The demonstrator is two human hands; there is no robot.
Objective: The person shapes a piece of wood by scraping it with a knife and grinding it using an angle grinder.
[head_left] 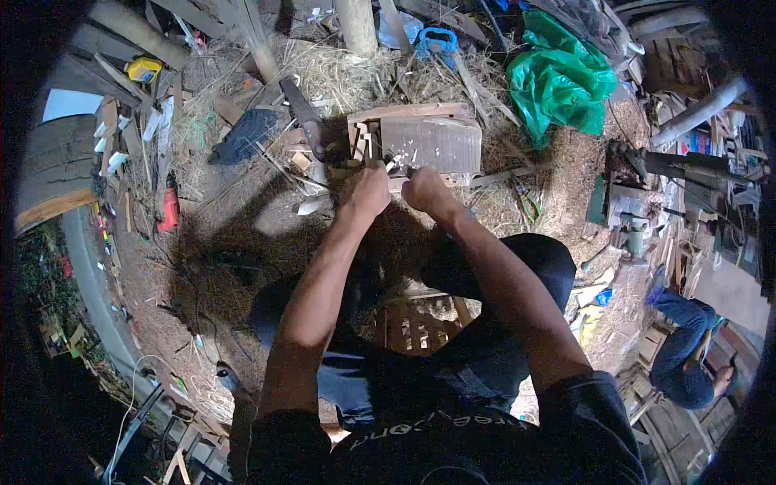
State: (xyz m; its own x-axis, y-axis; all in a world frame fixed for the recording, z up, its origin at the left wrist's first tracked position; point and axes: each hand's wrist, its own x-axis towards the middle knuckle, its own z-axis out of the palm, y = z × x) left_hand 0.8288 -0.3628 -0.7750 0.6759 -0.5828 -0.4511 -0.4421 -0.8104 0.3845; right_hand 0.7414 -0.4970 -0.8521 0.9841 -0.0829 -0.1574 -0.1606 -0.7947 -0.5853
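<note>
A low wooden block [440,141] with pale shavings on its top stands in front of my knees. At its near left corner my left hand [368,192] is closed, fingers wrapped round something I cannot make out. My right hand [427,192] is closed in a fist at the block's near edge, and what it holds, if anything, is hidden. The two hands are a short gap apart. Between them, small light chips [398,164] lie on the wood. Thin upright pieces [363,141] show at the block's left end.
A green plastic bag [562,77] lies at the back right, a blue plastic item [436,42] behind the block. A red tool [169,206] and a dark cloth [246,136] are on the left. Another person's legs [683,343] show at the right.
</note>
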